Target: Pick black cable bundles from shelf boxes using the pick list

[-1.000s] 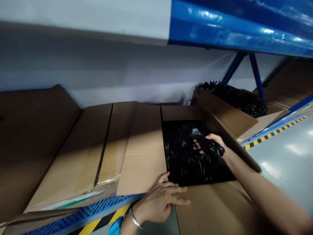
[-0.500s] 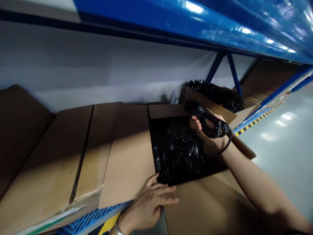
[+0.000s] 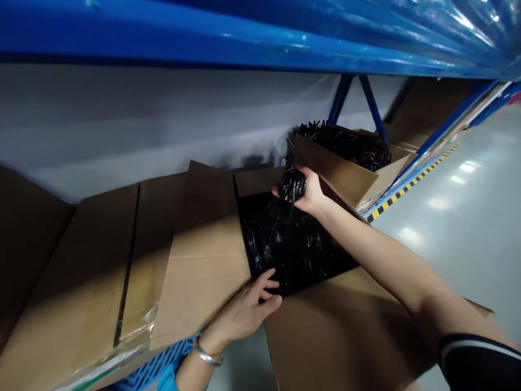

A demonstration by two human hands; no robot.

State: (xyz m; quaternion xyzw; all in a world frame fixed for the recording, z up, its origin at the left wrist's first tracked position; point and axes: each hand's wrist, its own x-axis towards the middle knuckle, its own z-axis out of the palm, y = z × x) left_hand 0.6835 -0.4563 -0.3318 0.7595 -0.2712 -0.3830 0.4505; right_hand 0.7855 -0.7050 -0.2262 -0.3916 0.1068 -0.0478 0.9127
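A coiled black cable [image 3: 293,184] is gripped in my right hand [image 3: 308,190], above the far end of an open cardboard box [image 3: 260,183]. One strand hangs down from the coil. Inside that box lie several bundles of shiny black cables [image 3: 285,244], packed close together and partly in shadow. My left hand [image 3: 254,304], with a silver bracelet at the wrist, is over the box's near left corner. Its fingers are spread and hold nothing; whether they touch the box edge, I cannot tell.
Closed cartons [image 3: 89,255] stand to the left on the blue rack. Behind, another open carton [image 3: 345,174] is heaped with black cables [image 3: 350,146]. A blue beam [image 3: 244,38] crosses overhead. Yellow-black striped tape [image 3: 401,193] lines the rack beside the grey floor [image 3: 459,233].
My right hand has moved left and back with the coiled cable, which has turned end-on. My left hand has lifted off the front flap, its fingers loosely spread. The view has shifted slightly.
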